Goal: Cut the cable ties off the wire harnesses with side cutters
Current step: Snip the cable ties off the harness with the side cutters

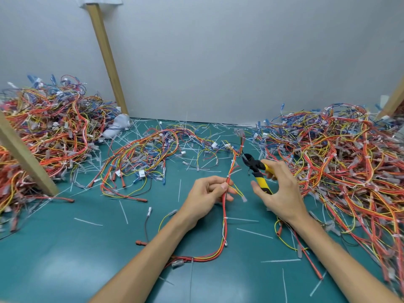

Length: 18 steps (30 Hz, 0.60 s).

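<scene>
Pinching a red-and-yellow wire harness (225, 206), the left hand (204, 199) faces the right hand (278, 189) gripping yellow-and-black-handled side cutters (258, 171).

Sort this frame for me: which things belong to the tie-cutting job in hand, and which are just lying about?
In hand: held harness, pinched by the left hand; side cutters, gripped by the right hand; white cable tie on that harness.
Lying about: left harness pile; middle pile; right pile; cut tie offcuts on the green mat; white cloth; wooden post.
</scene>
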Each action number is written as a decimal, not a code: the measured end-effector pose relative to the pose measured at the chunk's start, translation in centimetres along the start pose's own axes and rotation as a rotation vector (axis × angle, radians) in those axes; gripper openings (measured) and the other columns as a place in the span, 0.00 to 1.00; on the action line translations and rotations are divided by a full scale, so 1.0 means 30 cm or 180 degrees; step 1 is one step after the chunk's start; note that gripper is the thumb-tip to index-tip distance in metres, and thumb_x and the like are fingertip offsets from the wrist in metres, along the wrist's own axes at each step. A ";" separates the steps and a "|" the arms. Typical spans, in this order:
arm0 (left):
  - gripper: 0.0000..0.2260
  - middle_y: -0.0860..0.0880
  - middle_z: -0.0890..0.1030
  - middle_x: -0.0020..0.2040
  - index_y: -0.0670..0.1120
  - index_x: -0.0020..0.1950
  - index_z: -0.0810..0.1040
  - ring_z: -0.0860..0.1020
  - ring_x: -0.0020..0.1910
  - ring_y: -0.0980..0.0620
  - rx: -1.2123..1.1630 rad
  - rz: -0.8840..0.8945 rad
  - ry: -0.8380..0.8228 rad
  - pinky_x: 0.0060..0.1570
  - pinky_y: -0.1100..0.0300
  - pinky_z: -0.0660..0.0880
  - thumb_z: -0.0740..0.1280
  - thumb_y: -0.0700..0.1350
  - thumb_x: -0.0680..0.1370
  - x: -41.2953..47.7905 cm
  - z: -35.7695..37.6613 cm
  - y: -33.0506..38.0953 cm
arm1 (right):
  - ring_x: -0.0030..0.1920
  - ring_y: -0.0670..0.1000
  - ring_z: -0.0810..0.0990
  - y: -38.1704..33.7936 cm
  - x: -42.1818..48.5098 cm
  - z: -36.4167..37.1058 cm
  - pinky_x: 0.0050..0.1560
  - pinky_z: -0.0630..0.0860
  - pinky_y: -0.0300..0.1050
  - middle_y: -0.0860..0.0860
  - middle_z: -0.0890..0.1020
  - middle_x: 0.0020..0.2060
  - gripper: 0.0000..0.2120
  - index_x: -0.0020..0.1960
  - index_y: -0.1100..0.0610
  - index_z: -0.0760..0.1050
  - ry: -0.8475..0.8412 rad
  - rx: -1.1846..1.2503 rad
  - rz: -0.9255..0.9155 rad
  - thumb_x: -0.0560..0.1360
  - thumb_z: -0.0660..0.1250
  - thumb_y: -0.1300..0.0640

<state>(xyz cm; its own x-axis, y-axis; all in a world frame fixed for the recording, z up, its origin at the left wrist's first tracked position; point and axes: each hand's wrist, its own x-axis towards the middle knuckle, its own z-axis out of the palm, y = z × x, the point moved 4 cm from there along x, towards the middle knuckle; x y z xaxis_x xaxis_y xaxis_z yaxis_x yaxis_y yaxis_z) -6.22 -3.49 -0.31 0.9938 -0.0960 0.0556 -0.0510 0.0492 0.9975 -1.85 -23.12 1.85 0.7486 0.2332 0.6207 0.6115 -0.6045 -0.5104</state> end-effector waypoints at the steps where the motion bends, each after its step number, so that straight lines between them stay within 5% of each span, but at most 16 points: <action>1: 0.08 0.45 0.84 0.45 0.38 0.56 0.78 0.83 0.38 0.55 -0.0021 0.0002 0.0041 0.38 0.68 0.75 0.61 0.38 0.82 0.000 -0.001 0.000 | 0.47 0.41 0.73 -0.007 -0.001 -0.001 0.51 0.65 0.26 0.47 0.72 0.48 0.23 0.63 0.49 0.73 -0.0021 0.0002 -0.0053 0.70 0.73 0.52; 4: 0.08 0.44 0.84 0.47 0.39 0.56 0.80 0.84 0.42 0.53 -0.0110 0.0046 0.0200 0.41 0.66 0.76 0.63 0.38 0.81 -0.001 -0.003 0.002 | 0.49 0.45 0.73 -0.017 -0.005 0.003 0.54 0.65 0.28 0.47 0.74 0.51 0.25 0.66 0.49 0.72 -0.0148 -0.0114 -0.0076 0.69 0.70 0.52; 10: 0.08 0.44 0.84 0.47 0.38 0.56 0.81 0.84 0.45 0.52 -0.0305 0.0065 0.0460 0.39 0.65 0.76 0.66 0.38 0.80 0.001 -0.012 -0.004 | 0.52 0.51 0.74 -0.006 -0.005 -0.008 0.55 0.71 0.49 0.47 0.75 0.51 0.29 0.63 0.50 0.74 -0.0380 -0.0722 -0.0046 0.62 0.68 0.51; 18: 0.07 0.44 0.84 0.44 0.37 0.54 0.81 0.84 0.42 0.53 -0.0452 0.0086 0.0471 0.43 0.64 0.78 0.67 0.37 0.78 0.015 -0.020 -0.020 | 0.53 0.52 0.74 -0.008 -0.005 0.003 0.55 0.72 0.51 0.47 0.77 0.51 0.29 0.61 0.49 0.76 -0.0643 -0.0866 -0.0069 0.60 0.68 0.50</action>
<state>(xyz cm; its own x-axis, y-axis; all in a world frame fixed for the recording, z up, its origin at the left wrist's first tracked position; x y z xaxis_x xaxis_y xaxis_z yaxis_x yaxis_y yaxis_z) -5.67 -2.97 -0.90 0.9964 0.0539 0.0648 -0.0740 0.1904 0.9789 -2.08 -22.94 1.82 0.7884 0.3780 0.4853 0.5575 -0.7725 -0.3041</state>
